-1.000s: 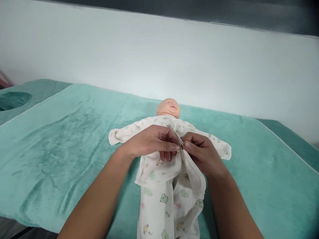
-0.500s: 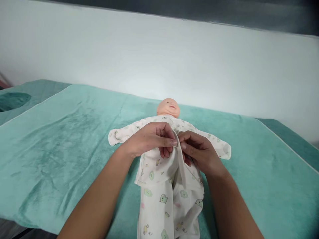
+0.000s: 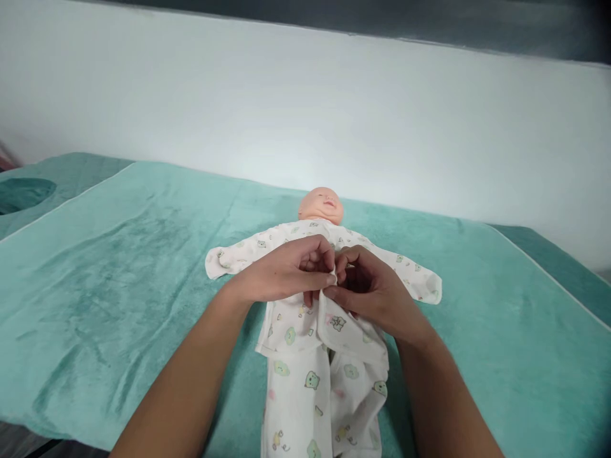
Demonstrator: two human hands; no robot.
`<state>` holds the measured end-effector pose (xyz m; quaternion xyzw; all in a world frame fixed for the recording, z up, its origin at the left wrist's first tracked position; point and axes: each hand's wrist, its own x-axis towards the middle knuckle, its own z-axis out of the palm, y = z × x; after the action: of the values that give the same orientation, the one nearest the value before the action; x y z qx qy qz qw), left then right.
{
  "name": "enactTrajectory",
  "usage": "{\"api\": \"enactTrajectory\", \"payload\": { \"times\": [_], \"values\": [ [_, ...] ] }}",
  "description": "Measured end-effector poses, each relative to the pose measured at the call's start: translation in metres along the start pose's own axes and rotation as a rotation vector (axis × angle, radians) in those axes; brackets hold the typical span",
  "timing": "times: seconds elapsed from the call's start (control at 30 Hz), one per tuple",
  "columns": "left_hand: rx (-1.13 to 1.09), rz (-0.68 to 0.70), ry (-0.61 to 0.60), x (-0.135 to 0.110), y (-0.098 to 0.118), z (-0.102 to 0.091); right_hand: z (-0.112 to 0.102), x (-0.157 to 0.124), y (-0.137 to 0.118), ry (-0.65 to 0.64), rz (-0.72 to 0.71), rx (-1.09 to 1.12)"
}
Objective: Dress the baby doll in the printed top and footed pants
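Note:
A baby doll point(image 3: 321, 205) lies on its back, its head toward the wall. It wears a white long-sleeved baby shirt point(image 3: 293, 331) printed with green and yellow figures, and matching trousers point(image 3: 298, 394). My left hand point(image 3: 298, 267) pinches the edge of one front panel over the doll's chest. Against it, my right hand point(image 3: 365, 283) grips the edge of the other panel between thumb and fingers. The two edges meet at my fingertips; whatever fastener sits there is hidden. Below the hands the panels hang loose, and the right one is folded slightly over.
A teal plush cover point(image 3: 143, 286) spreads under the doll, with wrinkles on the left. Behind it rises a white wall point(image 3: 305, 114) with a dark band along the top. The cover has a dark round opening point(image 3: 26, 194) at the far left.
My right hand has moved left and brought its panel edge up to the left hand's edge. The right panel now lies flatter, with its printed side showing. My left hand has barely shifted.

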<state>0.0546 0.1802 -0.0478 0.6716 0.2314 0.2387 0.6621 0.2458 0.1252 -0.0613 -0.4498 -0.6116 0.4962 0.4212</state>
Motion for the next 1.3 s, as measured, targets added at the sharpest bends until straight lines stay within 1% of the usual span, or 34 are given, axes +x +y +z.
{"api": "enactTrajectory", "payload": {
  "times": [0.13,0.23,0.37,0.43,0.53,0.63,0.7,0.83,0.93,1.07,1.17,1.3],
  "values": [
    [0.045,0.001,0.032,0.001,-0.001,0.003,-0.005,0.001,0.002,-0.041,0.025,0.050],
    [0.069,0.027,0.085,0.001,-0.001,0.006,-0.008,0.002,0.002,-0.014,0.045,0.056],
    [0.089,0.072,0.173,0.001,0.000,0.008,-0.009,0.003,0.002,0.013,0.119,0.076],
    [0.089,0.082,0.198,0.001,0.001,0.007,-0.009,0.003,0.002,0.021,0.150,0.084],
    [0.093,0.051,0.194,0.000,0.002,0.003,-0.007,0.004,0.001,0.044,0.177,0.081],
    [0.138,0.021,0.229,-0.001,0.001,-0.002,-0.006,0.004,-0.001,0.054,0.189,0.057],
    [0.151,0.024,0.243,-0.001,-0.001,-0.004,-0.005,0.004,-0.002,0.058,0.193,0.045],
    [0.113,0.044,0.218,0.000,-0.004,-0.005,-0.005,0.005,-0.001,0.062,0.188,0.049],
    [0.104,0.053,0.223,0.001,-0.004,-0.004,-0.005,0.005,0.001,0.074,0.170,0.065],
    [0.119,0.049,0.220,0.001,-0.003,-0.003,-0.008,0.005,0.003,0.037,0.156,0.076],
    [0.193,0.066,0.248,0.000,-0.001,-0.001,-0.009,0.005,0.002,-0.004,0.155,0.069],
    [0.376,0.105,0.297,0.000,0.000,0.003,-0.008,0.005,-0.001,-0.002,0.162,0.056]
  ]
}}
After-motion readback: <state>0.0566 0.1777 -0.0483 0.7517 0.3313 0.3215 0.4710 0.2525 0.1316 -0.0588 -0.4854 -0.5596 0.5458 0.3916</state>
